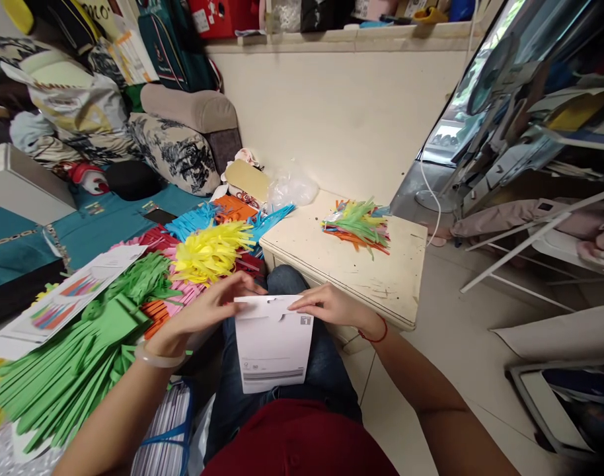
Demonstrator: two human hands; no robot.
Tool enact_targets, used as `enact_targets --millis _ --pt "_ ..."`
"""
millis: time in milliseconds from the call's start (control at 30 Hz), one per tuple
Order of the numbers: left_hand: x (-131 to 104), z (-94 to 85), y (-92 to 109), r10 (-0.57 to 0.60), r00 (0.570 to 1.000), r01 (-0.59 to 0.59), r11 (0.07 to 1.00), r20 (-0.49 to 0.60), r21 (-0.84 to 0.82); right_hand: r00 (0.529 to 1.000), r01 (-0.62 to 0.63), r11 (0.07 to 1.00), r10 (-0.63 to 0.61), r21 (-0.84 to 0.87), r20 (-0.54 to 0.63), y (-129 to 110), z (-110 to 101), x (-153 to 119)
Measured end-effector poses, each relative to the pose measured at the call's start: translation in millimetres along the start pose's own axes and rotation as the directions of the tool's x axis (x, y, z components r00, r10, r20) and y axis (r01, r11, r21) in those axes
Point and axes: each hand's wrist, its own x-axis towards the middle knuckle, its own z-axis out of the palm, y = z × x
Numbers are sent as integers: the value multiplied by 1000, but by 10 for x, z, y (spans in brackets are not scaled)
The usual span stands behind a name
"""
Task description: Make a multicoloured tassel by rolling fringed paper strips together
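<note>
Two hands on one packet, head view. My left hand is at the packet's upper left corner, thumb at the edge, other fingers bent and drawn close; their tips are partly hidden. My right hand holds the upper right corner in a narrow pinch, fingers along the top edge. The packet is white and flat, positioned over my lap, between the hands. Its top edge has a small hanging hole; a grey square mark sits upper right, and dark printed bands run along the bottom. Small print not legible.

Left wrist: pale bangle. Right wrist: red cord. Below: jeans and a dark red top.

To the left: green strips in a broad heap, with a printed sheet lying over part of it. Yellow fringe lies just beyond my left hand, pink fringe beside it; blue fringe and orange fringe lie farther back.

Ahead and right: a cream cabinet, its top scuffed and flecked. One multicoloured bundle lies on it, well apart from both hands. Clear plastic is crumpled near the cabinet's back left corner, against the wall.
</note>
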Motion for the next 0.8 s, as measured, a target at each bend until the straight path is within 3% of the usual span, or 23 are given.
enact_targets --millis 100,167,233,333,433,533,600,667,733,800 --pt "73 94 129 34 987 -86 934 154 345 996 -82 996 81 -25 -27 -30 30 51" --pt "90 175 160 82 979 -167 846 186 506 988 -146 989 146 -10 -51 -94 22 111" --pt "76 257 158 129 977 -204 792 169 575 983 -172 984 170 -36 -64 -199 -7 197" --pt "26 362 132 148 980 -199 760 132 619 986 -165 956 166 -242 -18 -376 -18 326" --pt "-3 436 104 156 984 -171 722 84 670 980 -161 857 196 -490 20 -483 88 373" --pt "-1 475 73 209 977 -174 661 44 730 981 -169 745 192 -645 -35 -502 231 333" --pt "0 491 50 251 968 -179 609 26 773 985 -166 791 162 -588 -61 -485 243 299" --pt "-7 512 31 315 948 -209 526 39 825 986 -166 910 156 -379 -58 -455 156 287" --pt "-21 544 26 424 903 -254 392 72 884 979 -201 971 204 -129 9 -414 5 308" --pt "-37 586 36 541 833 -285 238 117 929 953 -279 960 273 35 135 -369 -143 358"
